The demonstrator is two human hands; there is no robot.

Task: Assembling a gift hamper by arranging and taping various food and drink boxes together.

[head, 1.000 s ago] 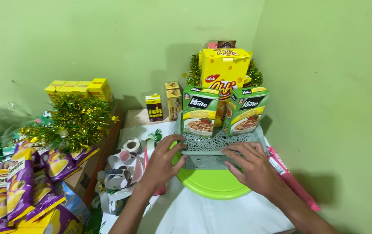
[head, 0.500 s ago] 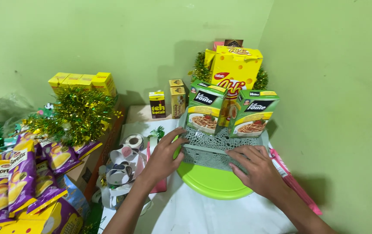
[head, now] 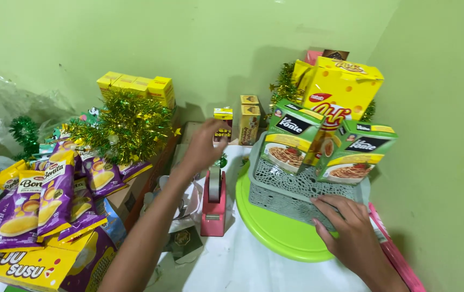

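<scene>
At the near right, the right hand (head: 351,235) is laid palm down with fingers spread flat against the front wall of the grey basket (head: 291,192), not closed around anything; its wrist is cut off by the lower edge. The basket is set on a round green tray (head: 275,232), and a pink strip (head: 399,254) is seen just beside the tray, partly hidden by that hand. From the bottom edge the left forearm is stretched diagonally up and away, and the left hand (head: 205,146) is held above a pink tape dispenser (head: 214,203), reaching toward a small yellow carton (head: 223,120). Its fingers are curled loosely and turned away from the camera, so whether the carton is touched or gripped cannot be told. A second carton (head: 249,116) is placed just beside the first. At the near left, purple snack packs (head: 53,189) are piled, cut off by the frame. In the basket, two green pasta boxes (head: 324,146) are leaned forward in front of a tall yellow box (head: 345,92); what stands behind it is mostly hidden. Farther left, gold tinsel (head: 126,124) is heaped before a row of yellow boxes (head: 137,86) against the wall.
</scene>
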